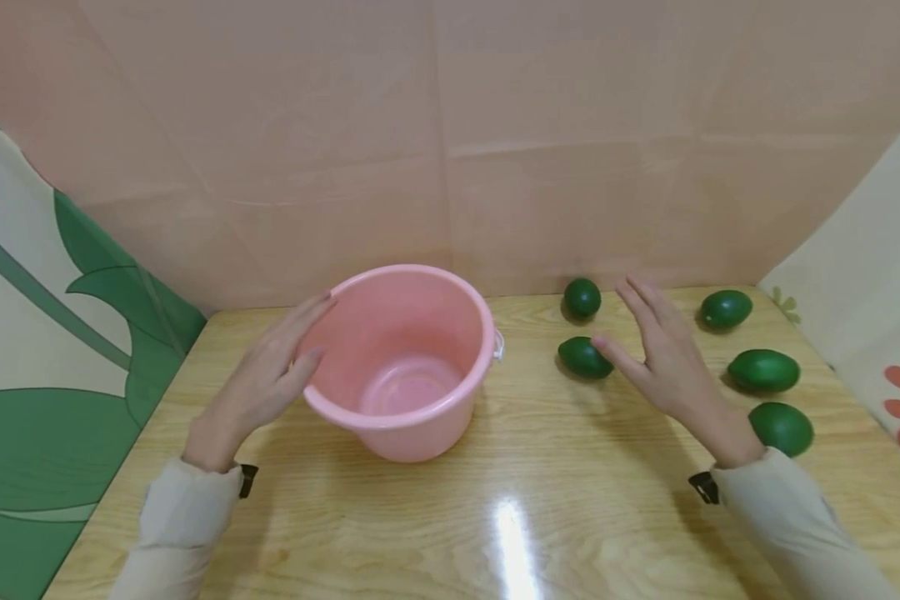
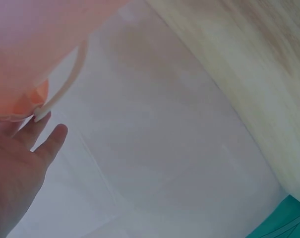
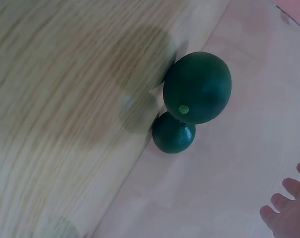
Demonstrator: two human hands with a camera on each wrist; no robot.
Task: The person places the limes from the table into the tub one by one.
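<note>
- Wood-grain tabletop (image 1: pixel 390 533): pale, streaked and glossy, spreading all round the bucket's base.
- Pink bucket (image 1: pixel 412 443): smooth, plastic-looking, round-mouthed, with a rolled rim; it stands upright.
- Left hand (image 1: pixel 266 371): at the bucket's left rim, fingers extended, pinching nothing (whether the fingertips touch, I cannot tell).
- Right hand (image 1: pixel 667 358): right of the bucket, thumb spread well away from the fingers, gripping nothing.
- Avocado-like green fruits (image 1: pixel 763 371): five shiny, smooth ovoids, all right of the bucket and nearer the right hand. The front-left fruit (image 1: pixel 583 358) lies on the bucket side of that hand, by its thumb, long axis roughly toward the bucket.
- White handle end (image 1: pixel 498 344): curved, at the bucket's right side.
</note>
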